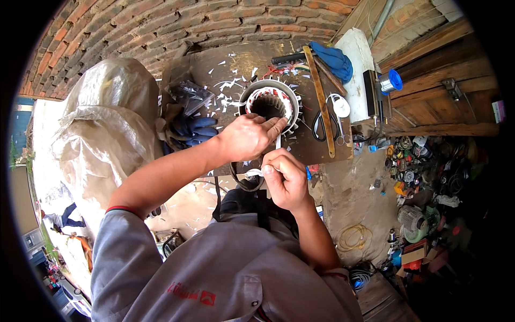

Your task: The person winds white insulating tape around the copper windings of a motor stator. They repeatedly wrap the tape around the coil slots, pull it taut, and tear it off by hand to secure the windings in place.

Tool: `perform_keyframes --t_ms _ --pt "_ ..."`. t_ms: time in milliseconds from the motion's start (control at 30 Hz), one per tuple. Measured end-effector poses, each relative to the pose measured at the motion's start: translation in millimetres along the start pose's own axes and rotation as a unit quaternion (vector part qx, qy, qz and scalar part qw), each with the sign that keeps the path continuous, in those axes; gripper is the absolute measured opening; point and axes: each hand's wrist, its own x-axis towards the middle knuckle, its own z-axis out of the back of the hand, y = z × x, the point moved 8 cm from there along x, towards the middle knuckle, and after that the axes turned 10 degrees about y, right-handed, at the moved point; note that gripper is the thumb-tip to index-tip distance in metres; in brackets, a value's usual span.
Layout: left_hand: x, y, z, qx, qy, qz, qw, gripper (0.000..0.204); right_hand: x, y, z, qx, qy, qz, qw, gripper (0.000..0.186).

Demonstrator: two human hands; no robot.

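Observation:
A round motor stator (295,102) stands on the brown worktable, its bore facing up. White tape is wound around its coil ends. My left hand (248,138) lies over the near rim, its bent fingers gripping the coil ends at the edge; the fingertips are partly hidden. From there a white tape (278,141) runs down to my right hand (288,180), which is closed around it just off the table's near edge. A white piece (254,173) shows beside the right hand. White paper scraps (227,86) lie left of the stator.
On the table's right are a wooden strip (318,102), scissors (341,134), a white tape roll (340,106) and a blue glove (333,60). Blue gloves (199,130) and a plastic bag (190,97) lie left. Large sacks (107,118) stand beside the table; motor parts (416,222) clutter the right floor.

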Motion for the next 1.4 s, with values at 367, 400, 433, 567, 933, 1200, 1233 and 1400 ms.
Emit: perform_keyframes --t_ms 367,400,433,567,933,1200,1233,1400 --pt "-38 -18 21 -0.091 -0.146 0.125 0.977 0.069 -23 -18 134 -0.004 -0.153 -0.204 0.967 0.018" --pt "-43 -23 23 -0.104 -0.161 0.142 0.971 0.069 -22 -29 152 -0.077 -0.102 -0.234 0.964 0.017" --pt "-48 -27 25 -0.134 -0.171 0.159 0.963 0.068 -16 -28 167 -0.255 -0.091 -0.167 0.948 0.027" --pt "-41 -56 29 -0.158 -0.222 0.170 0.947 0.061 -14 25 180 -0.475 -0.163 0.054 0.863 0.026" --pt "8 -142 44 -0.322 -0.200 0.205 0.902 0.035 -26 -56 123 0.528 -0.078 -0.240 0.811 0.024" --pt "4 -165 26 -0.430 -0.232 0.228 0.842 0.021 -37 -58 109 0.622 -0.022 -0.255 0.740 0.024" --pt "3 -167 26 -0.454 -0.239 0.216 0.830 0.019 -34 -59 111 0.634 -0.018 -0.249 0.732 0.023" --pt "11 -173 27 -0.346 -0.263 0.117 0.893 0.018 -41 -70 111 0.642 -0.041 -0.296 0.706 0.020"
